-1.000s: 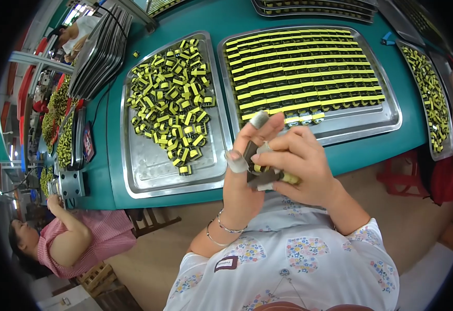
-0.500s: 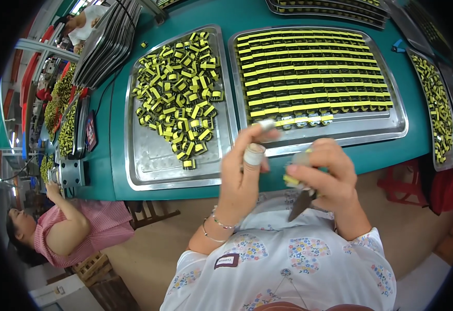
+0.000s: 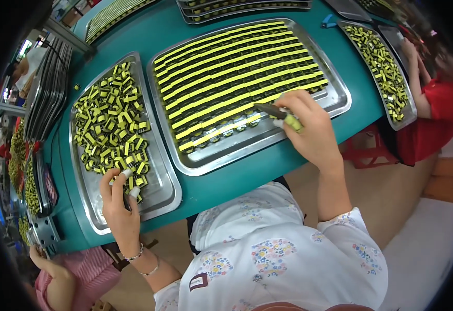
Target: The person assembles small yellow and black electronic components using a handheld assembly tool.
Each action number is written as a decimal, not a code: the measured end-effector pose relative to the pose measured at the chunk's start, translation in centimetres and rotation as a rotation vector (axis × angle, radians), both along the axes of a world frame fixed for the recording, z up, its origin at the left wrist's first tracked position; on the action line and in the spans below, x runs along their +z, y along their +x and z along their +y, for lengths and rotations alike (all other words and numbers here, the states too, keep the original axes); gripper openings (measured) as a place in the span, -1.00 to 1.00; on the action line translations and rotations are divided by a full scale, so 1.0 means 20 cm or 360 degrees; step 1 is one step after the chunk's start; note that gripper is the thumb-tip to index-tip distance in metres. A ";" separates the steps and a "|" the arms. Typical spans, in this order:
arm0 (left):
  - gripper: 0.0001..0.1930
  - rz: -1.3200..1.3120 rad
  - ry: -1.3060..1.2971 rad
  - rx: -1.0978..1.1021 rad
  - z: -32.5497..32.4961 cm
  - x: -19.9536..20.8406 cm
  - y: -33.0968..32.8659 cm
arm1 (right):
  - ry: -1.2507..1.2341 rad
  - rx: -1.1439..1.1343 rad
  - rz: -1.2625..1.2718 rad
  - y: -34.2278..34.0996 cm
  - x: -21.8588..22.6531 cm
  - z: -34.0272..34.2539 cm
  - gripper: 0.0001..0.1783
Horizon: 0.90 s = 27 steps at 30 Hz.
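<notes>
My left hand (image 3: 120, 205) reaches into the near end of a heap of small yellow-and-black coil-like parts (image 3: 109, 119), which lie loose in the left metal tray (image 3: 166, 199). White covers sit on its thumb and a finger; these tips are apart beside a few parts, and I see nothing held. My right hand (image 3: 309, 127) is closed round dark-jawed pliers (image 3: 270, 110) with yellow-green handles. The pliers' tip points left over the nearest rows of parts (image 3: 237, 72), lined up in the middle metal tray (image 3: 343, 98). Whether the tip touches them I cannot tell.
Stacked trays (image 3: 242, 6) stand at the far edge of the green table (image 3: 247, 181). Another tray of loose parts (image 3: 379, 67) is at right, near a blue tool (image 3: 328, 22) and a co-worker in red (image 3: 439, 114). Upright dark trays (image 3: 47, 93) lean at left.
My hands have parted: the left went from in front of me to the loose parts, the right carried the pliers up to the rows. The view has turned, and a co-worker in red shows at right.
</notes>
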<state>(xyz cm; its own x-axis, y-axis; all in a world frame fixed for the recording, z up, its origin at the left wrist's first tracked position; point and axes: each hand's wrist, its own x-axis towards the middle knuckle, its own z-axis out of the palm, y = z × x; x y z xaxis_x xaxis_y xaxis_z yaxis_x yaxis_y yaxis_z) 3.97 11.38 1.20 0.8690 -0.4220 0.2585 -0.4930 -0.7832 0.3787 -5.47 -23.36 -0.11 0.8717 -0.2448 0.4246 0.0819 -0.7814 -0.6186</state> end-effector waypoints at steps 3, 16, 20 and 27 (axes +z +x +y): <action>-0.58 -0.0174 0.0002 -0.0044 0.02 -0.03 0.03 | -0.0041 0.0022 0.0057 0.04 -0.01 0.02 -0.65; -0.67 0.0354 -0.1630 -0.0059 -0.17 -0.08 -0.06 | -0.0165 -0.0018 0.0080 0.08 -0.04 0.05 -0.67; -0.67 0.0990 -0.2132 -0.0225 -0.30 -0.04 -0.11 | -0.0190 -0.0038 0.0071 0.07 -0.04 0.06 -0.68; -0.46 0.1344 -0.2261 -0.0297 -0.36 -0.07 -0.14 | -0.0310 -0.0130 0.0035 0.06 -0.05 0.07 -0.68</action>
<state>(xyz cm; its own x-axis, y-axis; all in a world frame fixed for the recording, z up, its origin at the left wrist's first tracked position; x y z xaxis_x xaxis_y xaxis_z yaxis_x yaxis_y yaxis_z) 1.17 4.10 -0.13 0.9227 -0.3851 0.0166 0.1671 0.4387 0.8830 -4.24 -21.96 -1.06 0.8619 -0.2299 0.4520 0.0017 -0.8900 -0.4559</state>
